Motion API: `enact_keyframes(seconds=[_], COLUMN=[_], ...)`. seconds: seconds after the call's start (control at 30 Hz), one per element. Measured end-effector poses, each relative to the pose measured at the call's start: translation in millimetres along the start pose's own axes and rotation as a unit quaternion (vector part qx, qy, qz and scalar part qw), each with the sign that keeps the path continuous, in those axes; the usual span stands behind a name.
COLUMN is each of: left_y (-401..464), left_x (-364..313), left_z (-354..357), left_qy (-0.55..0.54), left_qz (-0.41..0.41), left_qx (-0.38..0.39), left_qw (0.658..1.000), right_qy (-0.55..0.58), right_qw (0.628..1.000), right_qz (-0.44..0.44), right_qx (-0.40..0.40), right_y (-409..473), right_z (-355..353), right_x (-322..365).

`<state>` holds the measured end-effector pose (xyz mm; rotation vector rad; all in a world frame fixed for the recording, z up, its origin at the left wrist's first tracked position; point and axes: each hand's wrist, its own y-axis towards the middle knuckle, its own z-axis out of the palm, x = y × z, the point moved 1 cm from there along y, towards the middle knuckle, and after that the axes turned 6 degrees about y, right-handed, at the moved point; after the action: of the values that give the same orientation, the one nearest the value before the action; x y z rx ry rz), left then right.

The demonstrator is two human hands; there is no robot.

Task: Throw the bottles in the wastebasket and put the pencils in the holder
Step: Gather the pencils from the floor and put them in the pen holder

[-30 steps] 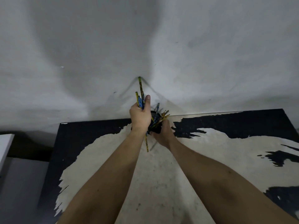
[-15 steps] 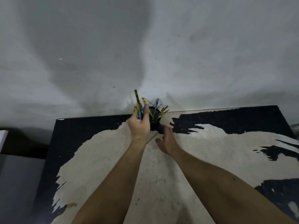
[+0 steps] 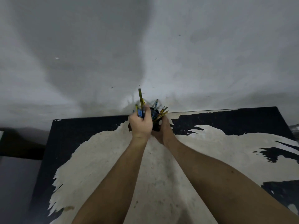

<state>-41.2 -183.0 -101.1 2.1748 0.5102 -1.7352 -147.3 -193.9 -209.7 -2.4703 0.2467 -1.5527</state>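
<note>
Left hand (image 3: 140, 125) was clamped round a bunch of pencils (image 3: 140, 106), tips down at the holder's mouth, one yellow one sticking well above the rest. Holder (image 3: 155, 116) sat at the table's (image 3: 80, 159) far edge by the wall, several pencils already fanned out of it. Right hand (image 3: 163, 131), lying flat on the table half a second ago, had come back and wrapped the holder's right side. Reads as bracing for the drop-in. No bottles or wastebasket in view.

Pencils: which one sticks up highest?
The yellow-and-black pencil in the left hand's grip. It stands nearly upright, its tip well above the rest; the pencils in the black holder lean right and end lower.
</note>
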Motion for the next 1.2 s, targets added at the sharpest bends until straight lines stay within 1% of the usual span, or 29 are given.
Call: enact_keyframes(seconds=[0.07,0.13,0.2,0.23,0.3,0.37,0.43,0.47,0.53,0.6,0.63,0.7,0.8,0.83,0.87,0.93,1.07,1.13,1.2], left_y=[12.2,26.2,40.2,45.0,47.9,44.0,37.5,34.9,28.9,24.3,22.4,20.5,25.4,28.2,30.8,34.3,34.9,34.3,34.8], left_x=[-31.1,-54.7,-63.1,-62.1,-53.6,-34.9,-8.3,5.0,27.1,38.6,40.5,35.1,18.7,13.8,10.5,12.2,20.1,14.1,6.2], left_z=[3.0,5.9,10.7,14.0,20.6,27.5,31.1,31.9,30.6,28.1,26.8,26.0,29.1,30.1,31.0,32.7,33.7,31.8,29.2], left_qy=[-0.023,-0.045,-0.07,-0.074,-0.062,-0.033,-0.002,0.012,0.035,0.055,0.06,0.062,0.026,0.014,0.009,0.02,0.066,0.086,0.09], left_qz=[0.042,0.084,0.1,0.098,0.084,0.052,0.014,0.004,-0.005,-0.024,-0.026,-0.006,0.036,0.035,0.031,0.021,-0.024,-0.017,-0.002], left_qx=[-0.011,-0.027,-0.044,-0.051,-0.056,-0.043,-0.027,-0.017,0.001,0.004,0.006,0.013,0.008,0.003,0.0,0.001,0.05,0.06,0.049], left_qw=[0.999,0.995,0.992,0.991,0.993,0.997,1.0,1.0,0.999,0.998,0.998,0.998,0.999,0.999,0.999,1.0,0.996,0.994,0.995], right_qy=[0.016,0.013,0.013,0.009,-0.007,-0.017,0.004,0.021,0.016,0.074,0.092,0.074,0.05,0.062,0.048,0.019,0.025,0.021,0.013], right_qw=[1.0,1.0,1.0,1.0,1.0,0.999,0.999,0.999,0.999,0.996,0.994,0.995,0.998,0.997,0.998,0.999,0.999,0.999,0.999], right_qz=[0.003,-0.01,-0.018,-0.025,-0.027,-0.032,-0.047,-0.036,-0.013,0.003,0.011,0.017,0.002,0.01,0.016,0.02,0.01,0.018,0.021], right_qx=[-0.002,0.005,0.012,0.005,0.006,0.017,0.018,0.018,0.04,0.046,0.051,0.058,0.033,0.044,0.047,0.032,0.038,0.04,0.03], right_y=[9.8,23.2,20.2,23.5,11.8,11.0,10.3,10.5,9.5,9.2,9.7,7.2,13.4,14.9,16.0,19.5,29.9,33.9,18.2], right_z=[3.8,10.3,7.1,8.7,2.3,1.4,0.6,0.3,0.5,-0.9,-1.5,-3.0,4.3,7.5,10.2,13.3,16.9,18.7,10.7], right_x=[-1.3,-18.6,-15.1,-20.9,1.7,6.0,9.3,9.0,7.4,7.3,5.1,7.8,-1.8,-2.4,-0.7,-5.0,-19.5,-27.4,-0.6])
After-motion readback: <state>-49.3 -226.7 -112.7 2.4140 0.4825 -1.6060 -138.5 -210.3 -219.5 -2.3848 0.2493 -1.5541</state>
